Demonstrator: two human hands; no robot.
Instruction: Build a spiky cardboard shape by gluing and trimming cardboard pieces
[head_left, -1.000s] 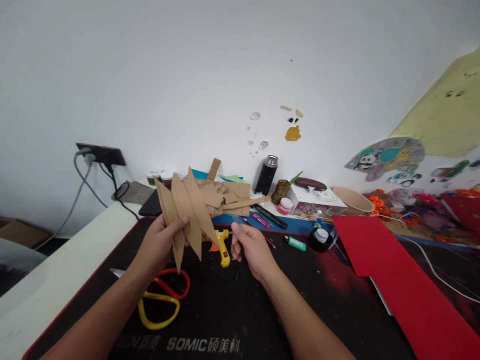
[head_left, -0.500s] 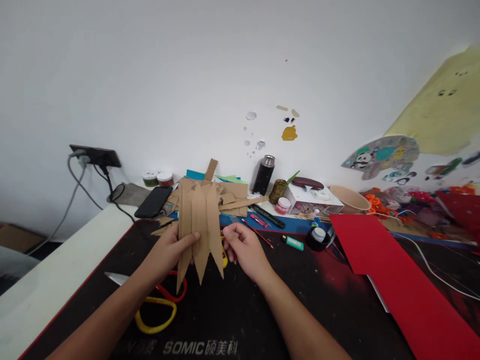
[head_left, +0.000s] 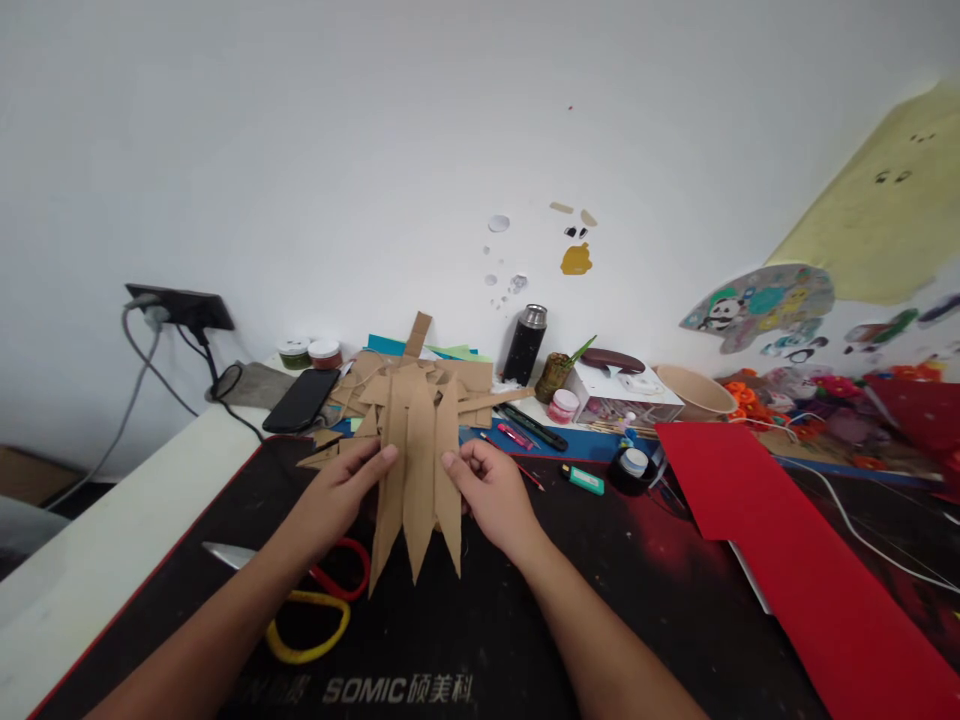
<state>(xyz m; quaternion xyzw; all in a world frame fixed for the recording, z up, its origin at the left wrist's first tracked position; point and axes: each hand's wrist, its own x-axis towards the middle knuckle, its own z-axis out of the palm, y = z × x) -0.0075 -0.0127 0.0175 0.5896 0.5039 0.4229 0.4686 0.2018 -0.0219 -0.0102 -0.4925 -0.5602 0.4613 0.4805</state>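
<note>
Several pointed cardboard strips [head_left: 420, 475] lie side by side, overlapping, held between my two hands above the dark desk mat. My left hand [head_left: 345, 485] pinches their left edge, thumb on top. On the right edge, the thumb of my right hand [head_left: 491, 490] presses on the front while its fingers curl behind. Partly under my left forearm lie scissors [head_left: 307, 627] with one red and one yellow handle, their blades toward the left. Behind the strips is a pile of cardboard scraps [head_left: 472, 380].
A black phone [head_left: 302, 400] and a black flask [head_left: 525, 345] stand or lie along the back. A teal-green utility item [head_left: 582, 479], a small dark jar [head_left: 632, 468] and red card [head_left: 787, 540] are on the right. A power strip [head_left: 180, 306] is at left.
My right hand has moved onto the right edge of the strips and grips it. The strips have shifted slightly right and toward me, with my left hand still on them.
</note>
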